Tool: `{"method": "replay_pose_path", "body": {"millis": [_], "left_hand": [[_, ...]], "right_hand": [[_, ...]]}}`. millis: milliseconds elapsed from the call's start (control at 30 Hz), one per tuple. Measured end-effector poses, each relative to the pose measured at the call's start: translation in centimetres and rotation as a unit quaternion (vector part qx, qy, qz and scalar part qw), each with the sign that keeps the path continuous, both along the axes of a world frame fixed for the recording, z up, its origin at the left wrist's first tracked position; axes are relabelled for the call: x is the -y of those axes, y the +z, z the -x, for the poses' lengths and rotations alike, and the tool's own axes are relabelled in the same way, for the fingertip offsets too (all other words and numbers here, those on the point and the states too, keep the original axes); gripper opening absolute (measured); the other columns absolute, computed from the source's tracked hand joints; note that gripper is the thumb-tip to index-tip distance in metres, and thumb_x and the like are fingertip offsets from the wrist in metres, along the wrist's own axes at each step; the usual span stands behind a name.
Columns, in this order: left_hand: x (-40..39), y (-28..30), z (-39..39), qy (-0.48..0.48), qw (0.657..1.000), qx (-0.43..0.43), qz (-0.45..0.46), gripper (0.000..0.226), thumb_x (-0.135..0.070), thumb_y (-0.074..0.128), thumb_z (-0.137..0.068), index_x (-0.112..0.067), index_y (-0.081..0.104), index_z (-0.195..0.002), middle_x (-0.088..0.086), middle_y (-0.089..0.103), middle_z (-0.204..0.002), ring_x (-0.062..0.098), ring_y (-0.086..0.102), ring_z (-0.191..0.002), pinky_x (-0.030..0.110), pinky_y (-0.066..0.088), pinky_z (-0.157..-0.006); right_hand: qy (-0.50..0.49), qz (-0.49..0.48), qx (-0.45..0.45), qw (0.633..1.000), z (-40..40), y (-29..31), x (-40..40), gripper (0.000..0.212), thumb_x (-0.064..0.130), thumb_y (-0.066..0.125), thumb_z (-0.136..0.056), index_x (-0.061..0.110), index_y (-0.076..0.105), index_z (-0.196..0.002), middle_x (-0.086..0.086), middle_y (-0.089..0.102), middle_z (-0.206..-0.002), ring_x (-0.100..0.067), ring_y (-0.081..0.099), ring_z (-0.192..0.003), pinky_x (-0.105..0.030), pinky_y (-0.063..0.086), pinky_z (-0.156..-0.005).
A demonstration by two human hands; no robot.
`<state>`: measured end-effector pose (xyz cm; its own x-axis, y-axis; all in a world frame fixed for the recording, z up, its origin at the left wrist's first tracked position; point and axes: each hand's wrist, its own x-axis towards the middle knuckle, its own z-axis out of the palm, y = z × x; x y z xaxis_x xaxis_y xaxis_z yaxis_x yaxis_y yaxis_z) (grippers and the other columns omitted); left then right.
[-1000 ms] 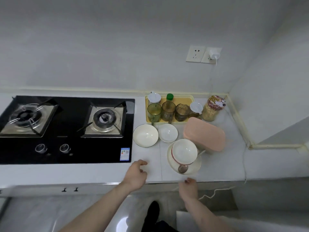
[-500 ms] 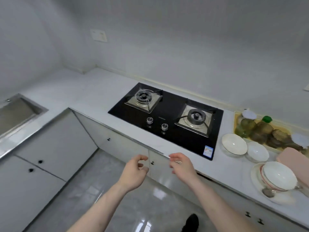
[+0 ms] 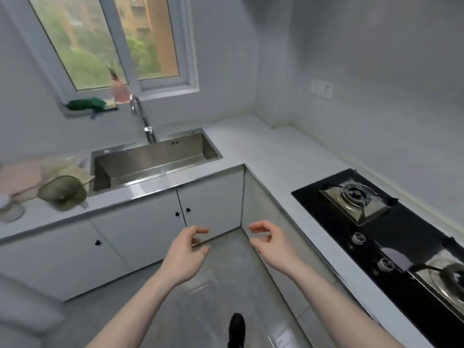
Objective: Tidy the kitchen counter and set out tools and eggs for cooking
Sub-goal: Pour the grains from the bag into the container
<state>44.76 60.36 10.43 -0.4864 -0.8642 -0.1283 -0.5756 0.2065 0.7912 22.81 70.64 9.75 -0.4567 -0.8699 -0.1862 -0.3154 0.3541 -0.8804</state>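
Note:
My left hand (image 3: 187,252) and my right hand (image 3: 270,241) hang in the air over the floor, in front of the corner of the L-shaped white counter (image 3: 253,144). Both have loosely curled fingers and hold nothing. To the left of the steel sink (image 3: 153,163) lie a green mesh strainer (image 3: 62,192), a pink board (image 3: 18,175) and a blurred white object (image 3: 10,209) on the counter. No eggs or bowls are in view.
A black gas hob (image 3: 391,237) with two burners sits in the counter on the right. A curved tap (image 3: 143,119) rises behind the sink, below the window. A green cloth (image 3: 85,104) and a pink bottle (image 3: 120,90) rest on the sill. White cabinet doors (image 3: 155,222) stand below.
The view has swung left from the bowls and hob to the sink corner. Both hands left the counter edge and now hang free in front of me.

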Motion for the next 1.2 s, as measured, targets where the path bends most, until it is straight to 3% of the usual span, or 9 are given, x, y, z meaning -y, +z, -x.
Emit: {"method": "replay_pose_path", "body": {"millis": [100, 333, 500, 633, 833, 933, 1067, 1200], "left_hand": [[3.3, 0.1, -3.3, 0.051, 0.999, 0.009, 0.005, 0.034, -0.018, 0.063, -0.092, -0.030, 0.059, -0.124, -0.011, 0.056, -0.126, 0.006, 0.056, -0.114, 0.026, 0.047, -0.092], [11.9, 0.5, -8.2, 0.133, 0.991, 0.025, -0.001, 0.033, -0.022, 0.066, -0.091, -0.033, 0.059, -0.122, -0.011, 0.055, -0.129, 0.005, 0.056, -0.114, 0.028, 0.049, -0.094], [19.1, 0.6, -10.9, 0.191, 0.981, 0.036, -0.006, 0.034, -0.022, 0.067, -0.093, -0.033, 0.058, -0.124, -0.009, 0.056, -0.126, 0.006, 0.055, -0.114, 0.026, 0.046, -0.088], [23.4, -0.1, -13.5, 0.249, 0.968, 0.030, -0.025, 0.035, -0.020, 0.070, -0.091, -0.031, 0.060, -0.124, -0.008, 0.060, -0.120, 0.008, 0.057, -0.113, 0.020, 0.043, -0.077], [29.0, -1.2, -18.9, 0.332, 0.940, 0.029, -0.071, 0.033, -0.022, 0.070, -0.091, -0.031, 0.060, -0.121, -0.001, 0.064, -0.112, 0.009, 0.059, -0.109, 0.016, 0.043, -0.066], [33.2, -2.0, -22.3, 0.357, 0.930, 0.036, -0.079, 0.034, -0.024, 0.071, -0.090, -0.029, 0.061, -0.123, -0.004, 0.069, -0.108, 0.013, 0.061, -0.110, 0.027, 0.046, -0.075], [40.1, -3.4, -26.9, 0.369, 0.923, 0.056, -0.096, 0.040, -0.028, 0.072, -0.089, -0.025, 0.058, -0.127, 0.003, 0.065, -0.119, 0.017, 0.064, -0.101, 0.035, 0.050, -0.084], [48.1, -4.4, -31.6, 0.352, 0.926, 0.106, -0.084, 0.054, -0.030, 0.075, -0.085, -0.016, 0.057, -0.134, 0.006, 0.056, -0.133, 0.026, 0.061, -0.114, 0.038, 0.053, -0.090]], "right_hand": [[0.055, 0.001, 0.008, 0.998, -2.0, 0.5, 5.7, 0.027, 0.012, 0.066, -0.090, 0.027, 0.068, -0.113, 0.012, 0.069, -0.113, 0.011, 0.060, -0.067, -0.005, 0.042, -0.061], [0.169, -0.012, 0.006, 0.986, -5.3, 0.9, 17.6, 0.034, 0.019, 0.064, -0.090, 0.033, 0.064, -0.120, 0.018, 0.062, -0.122, 0.004, 0.063, -0.093, -0.003, 0.042, -0.064], [0.218, -0.021, 0.019, 0.975, -6.6, 1.2, 26.7, 0.037, 0.020, 0.063, -0.090, 0.032, 0.062, -0.125, 0.014, 0.059, -0.127, 0.002, 0.062, -0.098, -0.003, 0.044, -0.063], [0.249, -0.037, 0.019, 0.968, -8.1, 0.9, 33.2, 0.036, 0.022, 0.063, -0.089, 0.034, 0.062, -0.123, 0.014, 0.059, -0.127, -0.006, 0.066, -0.097, -0.016, 0.048, -0.071], [0.311, -0.051, 0.029, 0.948, -12.4, -0.2, 40.6, 0.037, 0.026, 0.064, -0.088, 0.039, 0.061, -0.122, 0.022, 0.057, -0.125, -0.002, 0.065, -0.100, -0.023, 0.053, -0.083], [0.319, -0.058, 0.028, 0.946, -14.4, -0.9, 44.3, 0.038, 0.024, 0.065, -0.088, 0.040, 0.061, -0.122, 0.022, 0.059, -0.122, 0.000, 0.065, -0.099, -0.022, 0.053, -0.082], [0.304, -0.074, 0.029, 0.949, -17.0, -2.3, 49.0, 0.037, 0.025, 0.065, -0.089, 0.041, 0.060, -0.123, 0.023, 0.058, -0.124, 0.003, 0.066, -0.098, -0.013, 0.049, -0.071], [0.282, -0.088, 0.029, 0.955, -20.9, -3.4, 54.0, 0.037, 0.027, 0.065, -0.089, 0.040, 0.060, -0.124, 0.023, 0.058, -0.125, 0.004, 0.067, -0.094, -0.014, 0.048, -0.070]]}}
